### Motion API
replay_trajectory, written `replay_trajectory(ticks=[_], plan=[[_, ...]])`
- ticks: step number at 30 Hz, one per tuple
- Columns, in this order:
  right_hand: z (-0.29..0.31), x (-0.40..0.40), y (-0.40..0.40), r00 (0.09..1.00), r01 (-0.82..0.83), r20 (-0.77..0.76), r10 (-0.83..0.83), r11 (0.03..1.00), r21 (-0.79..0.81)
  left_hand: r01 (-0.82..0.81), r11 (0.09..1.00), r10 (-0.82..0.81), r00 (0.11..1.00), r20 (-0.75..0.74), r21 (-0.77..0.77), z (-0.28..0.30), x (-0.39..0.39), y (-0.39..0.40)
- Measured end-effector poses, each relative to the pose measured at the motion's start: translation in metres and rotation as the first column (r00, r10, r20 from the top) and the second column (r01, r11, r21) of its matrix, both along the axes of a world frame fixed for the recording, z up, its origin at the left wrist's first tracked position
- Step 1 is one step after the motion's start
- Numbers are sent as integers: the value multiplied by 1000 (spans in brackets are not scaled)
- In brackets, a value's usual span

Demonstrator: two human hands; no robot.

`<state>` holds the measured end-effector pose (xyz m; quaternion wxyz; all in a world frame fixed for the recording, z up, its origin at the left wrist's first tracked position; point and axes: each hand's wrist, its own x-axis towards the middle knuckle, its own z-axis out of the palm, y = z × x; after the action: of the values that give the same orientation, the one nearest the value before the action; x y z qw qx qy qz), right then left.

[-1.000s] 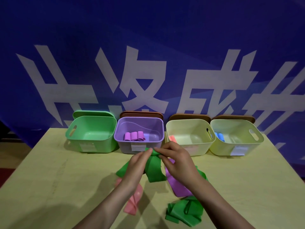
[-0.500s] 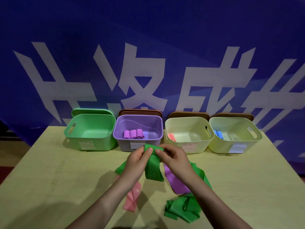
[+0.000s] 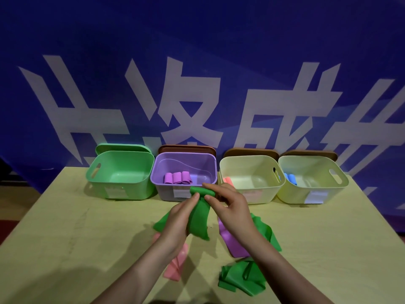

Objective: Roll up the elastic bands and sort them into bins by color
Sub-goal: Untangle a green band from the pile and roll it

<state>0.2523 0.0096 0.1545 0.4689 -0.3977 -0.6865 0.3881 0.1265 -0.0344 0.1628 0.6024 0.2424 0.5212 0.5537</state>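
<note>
Your left hand (image 3: 178, 218) and right hand (image 3: 230, 204) meet above the table (image 3: 65, 249), just in front of the purple bin (image 3: 184, 172), and both hold the same green elastic band (image 3: 198, 218). Your left thumb and fingers pinch the band near its top, where a short rolled section sits between your hands; your right fingers (image 3: 210, 187) curl over that roll and grip it from the other side. The loose rest of the band hangs down toward the table between your wrists. Under your right forearm lie a flat purple band (image 3: 232, 244) and another green band (image 3: 265, 231), and a crumpled green band (image 3: 241, 279) lies nearer to you. A pink band (image 3: 175, 266) lies under your left wrist. At the far edge stand four bins in a row: the green bin (image 3: 120, 172) at the left, the purple one holding three purple rolls (image 3: 177, 177), a cream bin (image 3: 252, 178) with a pink roll (image 3: 228, 180), and a second cream bin (image 3: 313, 178) with blue rolls (image 3: 290, 178).
</note>
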Motion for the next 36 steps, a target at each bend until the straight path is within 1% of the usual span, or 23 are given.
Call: replay_trajectory(ticks=[4,8,10,12,15,17,19,22,24,26,29,31,33,36], plan=[[-4,2,1,999,-36,42,35,999,31,-69,998,68,993,-97,1,0,-1,0],[-2,3,1,997,-39,71,36,998,48,-83,997,80,974,-211,-5,1,2,0],[-1,4,0,998,-38,60,37,999,26,-85,996,82,965,-249,-3,3,2,0],[0,4,0,999,-37,35,37,999,-10,-77,997,76,965,-250,5,5,2,-1],[3,5,1,999,-53,3,54,996,-71,-48,998,54,976,-211,32,7,1,-3],[6,5,0,996,-85,-16,84,991,-108,-35,999,42,975,-219,34,6,-1,-3],[8,4,-1,992,-118,-66,108,978,-170,-37,999,41,969,-242,19,4,-3,-2],[12,1,-3,980,-150,-172,97,932,-329,-22,999,32,959,-281,36,2,-6,-1],[13,1,-4,982,-143,-173,77,899,-414,9,998,8,957,-292,58,2,-7,-1],[13,2,-5,982,-173,-150,115,869,-463,46,997,-23,951,-310,66,0,-8,-2],[11,5,-4,980,-200,-98,174,880,-432,101,993,-73,925,-374,56,-4,-12,-2],[8,6,-2,989,-148,-35,145,913,-380,124,992,-102,904,-416,27,-9,-13,0],[4,6,-1,993,-75,65,99,950,-303,121,993,-113,887,-447,-12,-13,-13,2],[-4,4,-1,982,-21,182,47,989,-144,87,995,-97,903,-419,-44,-14,-11,4]])
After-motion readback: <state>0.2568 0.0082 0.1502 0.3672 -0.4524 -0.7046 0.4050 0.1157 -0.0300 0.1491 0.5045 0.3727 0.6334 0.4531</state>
